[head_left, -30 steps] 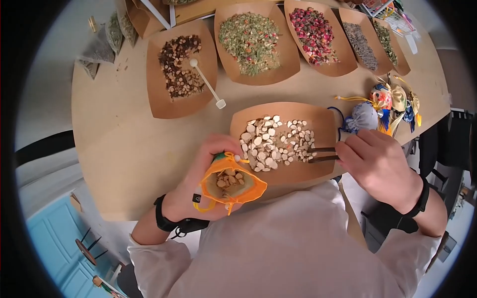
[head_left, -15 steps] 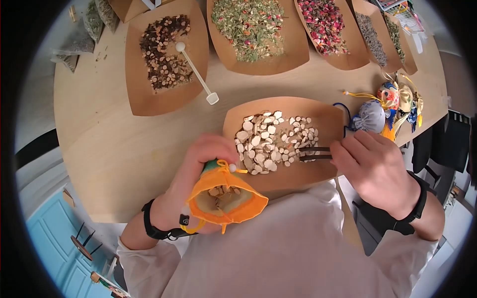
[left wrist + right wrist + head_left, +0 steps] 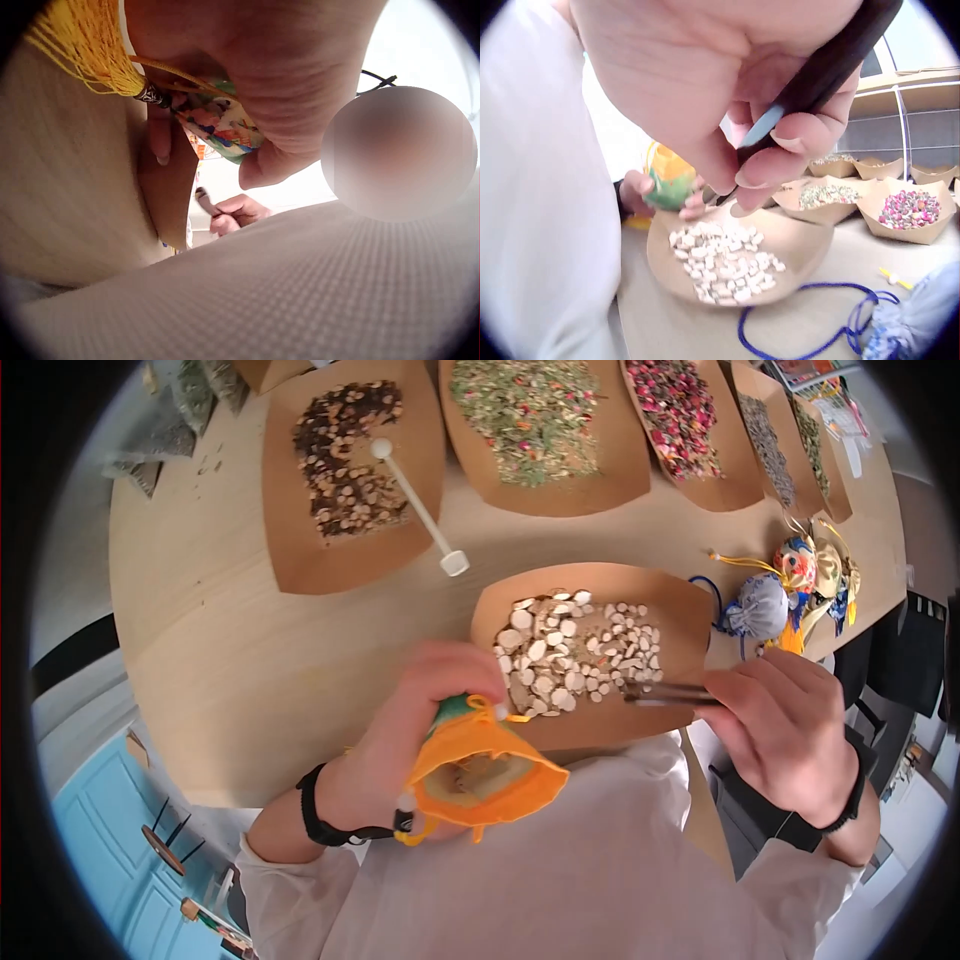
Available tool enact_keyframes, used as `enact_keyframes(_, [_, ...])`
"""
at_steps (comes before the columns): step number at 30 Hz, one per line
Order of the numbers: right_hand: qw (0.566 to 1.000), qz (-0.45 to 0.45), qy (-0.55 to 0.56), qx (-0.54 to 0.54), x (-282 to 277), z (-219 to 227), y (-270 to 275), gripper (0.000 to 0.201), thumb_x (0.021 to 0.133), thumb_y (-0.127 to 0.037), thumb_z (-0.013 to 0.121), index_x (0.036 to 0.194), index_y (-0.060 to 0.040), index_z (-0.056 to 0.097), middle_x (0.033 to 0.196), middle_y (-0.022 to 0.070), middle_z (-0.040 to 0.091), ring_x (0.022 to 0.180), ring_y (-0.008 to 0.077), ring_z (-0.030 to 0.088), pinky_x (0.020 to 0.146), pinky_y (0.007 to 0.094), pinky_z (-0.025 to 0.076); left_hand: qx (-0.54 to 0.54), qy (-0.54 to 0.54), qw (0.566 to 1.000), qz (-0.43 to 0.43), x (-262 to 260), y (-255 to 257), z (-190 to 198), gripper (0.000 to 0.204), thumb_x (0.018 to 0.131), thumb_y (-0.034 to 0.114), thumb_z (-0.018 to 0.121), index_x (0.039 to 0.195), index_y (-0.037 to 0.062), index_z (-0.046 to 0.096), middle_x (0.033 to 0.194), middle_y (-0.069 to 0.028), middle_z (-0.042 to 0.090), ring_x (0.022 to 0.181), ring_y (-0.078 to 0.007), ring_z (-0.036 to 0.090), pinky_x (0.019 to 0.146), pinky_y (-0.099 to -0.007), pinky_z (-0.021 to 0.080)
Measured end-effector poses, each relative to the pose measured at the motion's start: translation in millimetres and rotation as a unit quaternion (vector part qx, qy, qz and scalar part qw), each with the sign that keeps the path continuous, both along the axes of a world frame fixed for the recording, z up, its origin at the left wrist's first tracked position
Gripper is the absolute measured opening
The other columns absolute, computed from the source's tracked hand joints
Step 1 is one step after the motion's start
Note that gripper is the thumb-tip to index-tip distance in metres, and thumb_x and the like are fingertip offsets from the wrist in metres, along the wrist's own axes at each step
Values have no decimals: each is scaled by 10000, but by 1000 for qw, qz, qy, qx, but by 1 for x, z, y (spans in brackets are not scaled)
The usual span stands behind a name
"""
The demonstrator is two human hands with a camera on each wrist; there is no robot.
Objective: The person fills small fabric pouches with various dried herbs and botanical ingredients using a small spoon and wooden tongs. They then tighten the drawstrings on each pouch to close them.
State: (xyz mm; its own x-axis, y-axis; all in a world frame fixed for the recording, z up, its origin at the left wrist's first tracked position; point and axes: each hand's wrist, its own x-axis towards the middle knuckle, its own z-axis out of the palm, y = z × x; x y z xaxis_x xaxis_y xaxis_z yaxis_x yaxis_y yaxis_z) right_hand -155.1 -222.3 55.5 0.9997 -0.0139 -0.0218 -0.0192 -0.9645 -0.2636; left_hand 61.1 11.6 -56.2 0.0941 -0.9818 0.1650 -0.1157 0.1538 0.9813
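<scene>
My left hand [image 3: 425, 685] grips a drawstring pouch [image 3: 470, 745] with an orange mouth and green body. Its mouth gapes toward me, with some pale brown pieces dimly visible inside. In the left wrist view the pouch's patterned cloth [image 3: 232, 127] shows under my fingers, beside a yellow tassel [image 3: 90, 45]. Dark two-pronged tweezers [image 3: 680, 694] are pinched in my right hand [image 3: 785, 725]. Their prongs lie close together, blurred, over the near right of a brown paper tray [image 3: 600, 582] holding pale round slices [image 3: 550, 660]. Whether the tips hold a slice I cannot tell.
A tray of dark chips [image 3: 355, 470] stands at back left, a white scoop [image 3: 425, 515] lying across its edge. Trays of green herb mix [image 3: 525, 420], rosebuds [image 3: 685, 420] and others line the back. Tied pouches [image 3: 760, 605] lie at right, clear bags [image 3: 165, 445] at far left.
The tweezers' prongs have come closer together and shifted toward the tray's near edge. The pouch's mouth has tilted, showing less of its contents. The head view has shifted slightly.
</scene>
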Motion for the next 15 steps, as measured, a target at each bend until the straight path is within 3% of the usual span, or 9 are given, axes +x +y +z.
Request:
enact_keyframes(3, [992,28,-60,104,11,16,6,296,726,-105,820,938,41,672,721,87,621,542,234,569,454,351,422,2,-6,1000,9,-3,0,3,728,702,185,870,1304,91,470,1249,-134,540,1153,-314,506,1023,-416,401])
enact_keyframes(8, [986,71,-114,98,30,17,26,309,751,-151,817,941,46,674,765,105,661,555,210,584,454,335,427,8,10,1000,13,-7,1,3,759,700,171,864,1332,86,454,1282,-137,504,1185,-326,472,1042,-427,389])
enact_keyframes(13, [996,28,-78,18,18,31,-1,311,735,-106,803,980,35,672,810,121,670,597,245,605,486,364,453,4,32,999,0,-6,2,-3,779,686,156,870,1340,91,450,1275,-130,499,1184,-317,468,1037,-415,392])
enact_keyframes(15, [997,-36,48,-51,8,33,-5,310,726,-85,789,986,25,662,808,98,642,647,269,603,542,379,473,7,33,999,-5,-3,2,-2,785,679,152,874,1339,93,452,1272,-129,502,1180,-313,471,1031,-411,396])
